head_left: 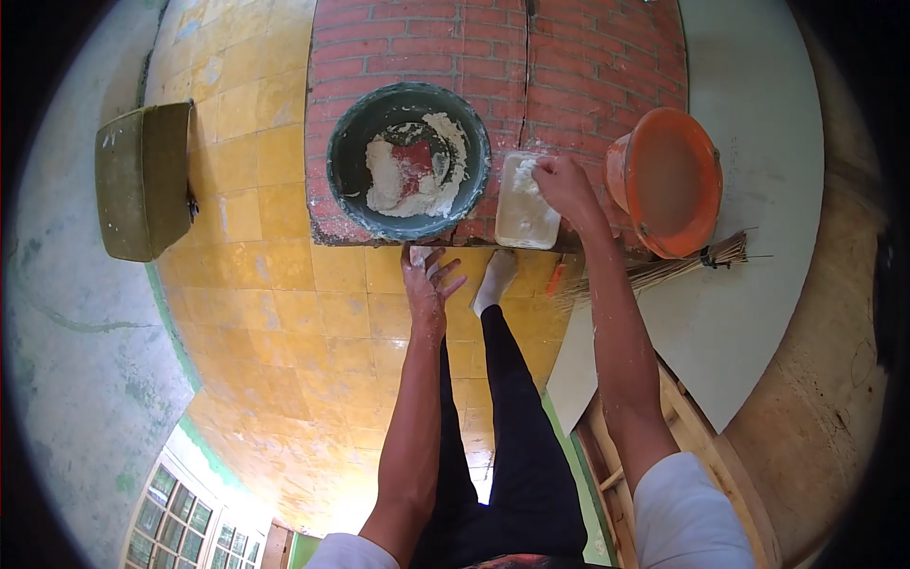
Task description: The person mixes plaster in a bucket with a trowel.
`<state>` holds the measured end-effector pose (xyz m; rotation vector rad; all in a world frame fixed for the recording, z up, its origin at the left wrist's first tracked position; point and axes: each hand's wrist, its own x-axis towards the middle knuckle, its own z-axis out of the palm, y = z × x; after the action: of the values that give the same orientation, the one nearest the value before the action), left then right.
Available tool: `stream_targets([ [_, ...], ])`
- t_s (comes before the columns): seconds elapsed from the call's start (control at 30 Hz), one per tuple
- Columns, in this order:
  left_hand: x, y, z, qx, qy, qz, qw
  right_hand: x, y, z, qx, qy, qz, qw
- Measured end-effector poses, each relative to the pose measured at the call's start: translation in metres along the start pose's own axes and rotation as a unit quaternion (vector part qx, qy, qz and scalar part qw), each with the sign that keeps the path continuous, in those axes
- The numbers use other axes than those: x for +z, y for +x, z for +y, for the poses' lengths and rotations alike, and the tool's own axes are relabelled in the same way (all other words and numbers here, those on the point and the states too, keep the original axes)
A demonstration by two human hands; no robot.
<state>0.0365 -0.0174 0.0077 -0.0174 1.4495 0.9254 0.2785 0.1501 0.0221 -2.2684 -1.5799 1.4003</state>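
My right hand point(567, 190) reaches into a shallow pale tray point(526, 228), fingertips pinched together at a patch of white powder point(524, 174). Palm up, my left hand point(431, 284) hovers just in front of the red board's near edge with its fingers spread, whitish residue on them. Behind it a bit of white shows between thumb and fingers. Just beyond that hand stands a dark green basin point(338, 180), holding clumpy off-white flour-like material point(383, 180) and a flat red piece point(413, 163) partly coated in it.
An orange bucket point(616, 171) of cloudy brownish liquid stands at the right of the red brick-patterned board point(588, 57). A stick broom point(725, 251) lies below it. An olive box-like seat point(142, 180) is on the left, on yellow tiles point(303, 322). My socked foot point(495, 280) is near the board.
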Motion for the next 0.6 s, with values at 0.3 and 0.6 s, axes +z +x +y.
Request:
stream_targets([
  [0.3,0.004,-0.002,-0.005,-0.002,0.021,-0.002,1.000,0.019,-0.017,-0.001,-0.121,-0.138,0.156,0.971],
  [0.6,0.006,-0.005,-0.007,0.001,0.034,-0.007,0.999,0.002,-0.023,-0.021,-0.056,-0.198,0.148,0.967],
])
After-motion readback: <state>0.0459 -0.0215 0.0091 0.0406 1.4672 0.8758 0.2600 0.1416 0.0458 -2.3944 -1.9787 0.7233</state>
